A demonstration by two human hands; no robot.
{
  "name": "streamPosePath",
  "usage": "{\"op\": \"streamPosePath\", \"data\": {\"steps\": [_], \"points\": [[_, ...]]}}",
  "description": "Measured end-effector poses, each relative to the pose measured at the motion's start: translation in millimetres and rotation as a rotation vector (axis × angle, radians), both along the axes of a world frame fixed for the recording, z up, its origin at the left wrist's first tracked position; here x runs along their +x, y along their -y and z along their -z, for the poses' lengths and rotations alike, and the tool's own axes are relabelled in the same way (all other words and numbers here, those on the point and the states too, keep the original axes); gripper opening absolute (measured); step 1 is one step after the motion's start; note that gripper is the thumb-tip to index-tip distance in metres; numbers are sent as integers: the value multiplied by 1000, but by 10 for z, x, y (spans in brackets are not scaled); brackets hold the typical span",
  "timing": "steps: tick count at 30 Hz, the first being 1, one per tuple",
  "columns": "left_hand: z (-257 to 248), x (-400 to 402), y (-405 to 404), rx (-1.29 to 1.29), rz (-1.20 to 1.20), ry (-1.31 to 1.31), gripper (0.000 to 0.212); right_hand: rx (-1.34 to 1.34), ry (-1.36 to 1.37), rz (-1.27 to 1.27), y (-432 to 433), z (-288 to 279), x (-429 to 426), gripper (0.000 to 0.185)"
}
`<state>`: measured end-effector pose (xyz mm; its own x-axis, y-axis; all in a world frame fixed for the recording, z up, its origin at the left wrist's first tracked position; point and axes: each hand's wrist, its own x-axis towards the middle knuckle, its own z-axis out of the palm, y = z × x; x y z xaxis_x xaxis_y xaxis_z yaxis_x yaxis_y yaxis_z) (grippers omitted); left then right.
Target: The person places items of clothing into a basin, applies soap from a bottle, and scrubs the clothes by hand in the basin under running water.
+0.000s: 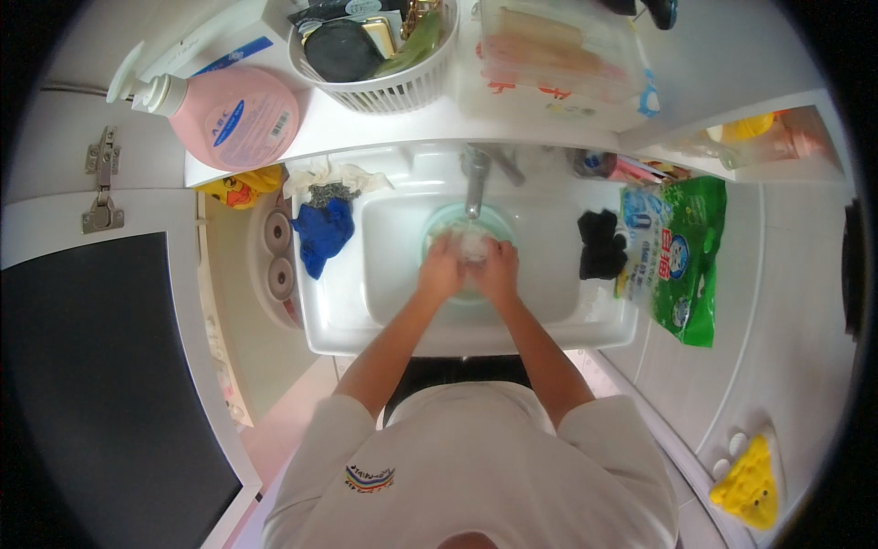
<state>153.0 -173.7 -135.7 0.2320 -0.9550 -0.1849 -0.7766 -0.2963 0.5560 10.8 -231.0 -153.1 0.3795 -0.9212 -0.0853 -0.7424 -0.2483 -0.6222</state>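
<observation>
Both my hands are over a pale green basin [505, 221] in the white sink [391, 274], under the metal faucet [475, 189]. My left hand [442, 266] and my right hand [497, 267] hold a wet whitish cloth [472, 245] between them, below the spout. The cloth's shape is blurred by water. At the sink's left edge lies a blue cloth [324, 235], beside a grey mesh scourer [330, 194] and a cream cloth [343, 178]. A black cloth [601, 245] lies on the right rim.
A green bag of detergent [693, 261] stands right of the sink. On the shelf above are a pink pump bottle [236, 120], a white basket [398, 92] and a clear plastic box [555, 68]. An open mirror door [110, 357] is at left.
</observation>
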Motion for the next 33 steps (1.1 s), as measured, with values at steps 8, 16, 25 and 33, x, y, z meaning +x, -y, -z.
{"op": "streamPosePath", "data": {"steps": [8,16,25,33], "points": [[-155,96,72,153,-18,56,33,29,56,-114,170,43,-51,28],[-227,357,104,-224,156,-148,23,378,509,-62,161,-129,-62,25],[-434,582,169,335,-18,-465,26,648,763,195,414,-113,-109,19],[-398,826,108,-94,39,-648,21,980,702,10,678,-577,-239,46]]}}
